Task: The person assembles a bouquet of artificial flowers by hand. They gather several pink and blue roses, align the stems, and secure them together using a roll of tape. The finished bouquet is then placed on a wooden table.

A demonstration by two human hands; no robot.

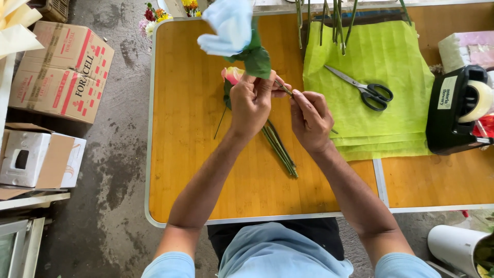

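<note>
Pale-blue artificial flower [229, 24], green leaves, stem pinched by both hands.

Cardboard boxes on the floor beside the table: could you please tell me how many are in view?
2: a brown printed box at upper left, and a white-and-brown box below it. Others may lie outside the frame.
</note>
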